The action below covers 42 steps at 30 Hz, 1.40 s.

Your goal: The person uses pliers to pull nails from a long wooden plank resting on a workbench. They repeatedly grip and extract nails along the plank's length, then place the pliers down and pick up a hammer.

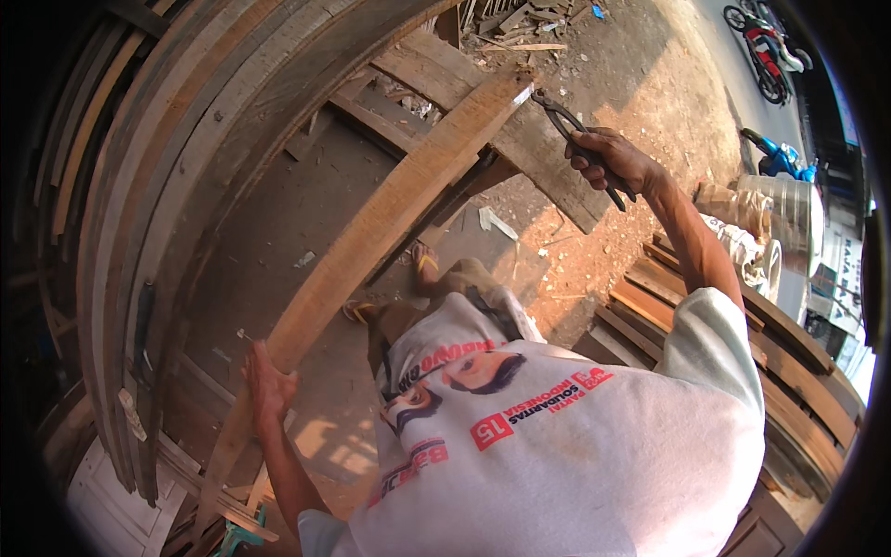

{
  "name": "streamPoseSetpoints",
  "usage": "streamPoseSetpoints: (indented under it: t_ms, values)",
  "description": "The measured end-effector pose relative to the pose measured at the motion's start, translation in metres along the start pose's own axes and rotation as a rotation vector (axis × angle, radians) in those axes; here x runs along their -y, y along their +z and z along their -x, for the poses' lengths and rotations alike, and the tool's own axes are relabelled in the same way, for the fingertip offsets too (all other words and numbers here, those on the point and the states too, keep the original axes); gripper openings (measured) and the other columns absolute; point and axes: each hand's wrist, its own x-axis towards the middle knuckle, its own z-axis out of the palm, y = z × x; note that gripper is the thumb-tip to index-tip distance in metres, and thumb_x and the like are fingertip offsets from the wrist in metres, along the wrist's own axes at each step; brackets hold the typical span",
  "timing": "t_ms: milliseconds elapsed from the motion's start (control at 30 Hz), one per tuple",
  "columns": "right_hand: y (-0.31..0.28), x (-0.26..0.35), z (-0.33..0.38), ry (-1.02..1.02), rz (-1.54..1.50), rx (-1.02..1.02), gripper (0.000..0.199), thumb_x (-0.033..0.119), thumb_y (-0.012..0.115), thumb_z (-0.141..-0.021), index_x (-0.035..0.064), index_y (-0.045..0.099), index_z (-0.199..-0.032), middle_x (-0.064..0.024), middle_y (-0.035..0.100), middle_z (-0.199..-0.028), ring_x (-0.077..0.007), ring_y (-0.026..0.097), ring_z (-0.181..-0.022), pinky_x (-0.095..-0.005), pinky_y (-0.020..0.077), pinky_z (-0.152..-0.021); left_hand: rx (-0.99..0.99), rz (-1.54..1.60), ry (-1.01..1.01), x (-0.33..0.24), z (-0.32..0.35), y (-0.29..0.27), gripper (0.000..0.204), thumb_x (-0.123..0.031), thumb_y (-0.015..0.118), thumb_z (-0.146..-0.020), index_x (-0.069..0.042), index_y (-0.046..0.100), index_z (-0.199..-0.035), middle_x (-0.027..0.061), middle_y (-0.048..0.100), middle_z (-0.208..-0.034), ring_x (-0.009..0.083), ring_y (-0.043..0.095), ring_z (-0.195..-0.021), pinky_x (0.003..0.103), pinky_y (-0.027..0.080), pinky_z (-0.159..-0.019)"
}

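Note:
A long wooden plank (399, 200) runs slantwise from the lower left up to the top middle. My left hand (270, 382) is wrapped round its lower part. With my right hand (608, 160) I grip the handles of dark metal pincers (562, 115). The jaws of the pincers are at the plank's far end, close to a pale patch on its edge; whether they bite on anything is too small to tell. Under that far end lies a wide board of a wooden bench (548, 176).
Tall stacked boards (176, 186) stand at the left. More timber (780, 381) is piled at the right, near wrapped bundles (742, 209). My sandalled feet (425, 260) are below the plank. Wood scraps (529, 23) litter the ground, and a red motorcycle (768, 56) stands by the road.

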Motion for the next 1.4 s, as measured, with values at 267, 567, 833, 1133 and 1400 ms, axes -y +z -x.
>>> streamPoseSetpoints:
  t_ms: [267, 567, 833, 1133, 1400]
  values:
    - [0.162, -0.065, -0.051, -0.323, -1.073, -0.032, 0.031, 0.035, 0.051, -0.115, 0.0041, 0.053, -0.109, -0.0005, 0.052, -0.085, -0.0066, 0.047, -0.062, -0.0232, 0.0479, -0.054, 0.005, 0.05, 0.048, 0.007, -0.005, -0.001, 0.077, -0.009, 0.085, -0.07, -0.003, 0.046, -0.137, 0.0264, 0.058, -0.132, 0.0475, 0.05, -0.133, 0.057, 0.036, -0.117]
    - [0.188, -0.109, 0.003, -0.12, -0.346, 0.01, 0.037, 0.022, 0.05, -0.114, -0.0048, 0.052, -0.138, -0.0219, 0.072, -0.117, -0.0374, 0.075, -0.109, -0.0456, 0.0633, -0.097, 0.065, 0.041, 0.009, 0.008, -0.004, 0.0, 0.08, -0.007, 0.085, -0.071, -0.004, 0.045, -0.14, 0.0272, 0.058, -0.133, 0.0485, 0.051, -0.132, 0.057, 0.037, -0.116]
    - [0.093, -0.057, 0.037, -0.118, 0.046, -0.137, 0.045, 0.017, 0.046, -0.112, -0.0086, 0.046, -0.15, -0.0235, 0.072, -0.124, -0.0332, 0.076, -0.111, -0.0421, 0.0629, -0.097, -0.012, -0.003, 0.011, 0.003, 0.001, 0.003, 0.079, -0.008, 0.086, -0.072, -0.005, 0.045, -0.139, 0.0263, 0.057, -0.136, 0.0473, 0.048, -0.136, 0.059, 0.034, -0.118]
    - [-0.001, 0.022, 0.018, -0.053, 0.801, -0.269, 0.047, 0.03, 0.051, -0.113, 0.0027, 0.053, -0.151, -0.0116, 0.073, -0.115, -0.02, 0.073, -0.099, -0.0345, 0.0604, -0.088, -0.018, -0.006, 0.01, 0.004, -0.001, 0.005, 0.081, -0.008, 0.085, -0.072, -0.005, 0.043, -0.14, 0.0262, 0.055, -0.138, 0.0467, 0.047, -0.138, 0.061, 0.033, -0.118]
    - [-0.006, 0.022, 0.002, -0.154, 0.909, -0.302, 0.035, 0.023, 0.05, -0.107, -0.004, 0.06, -0.128, -0.0096, 0.07, -0.092, -0.0195, 0.07, -0.079, -0.0369, 0.0596, -0.072, -0.046, -0.029, -0.012, 0.002, 0.004, 0.008, 0.082, -0.007, 0.087, -0.07, -0.004, 0.042, -0.14, 0.026, 0.055, -0.137, 0.0461, 0.047, -0.138, 0.059, 0.032, -0.118]
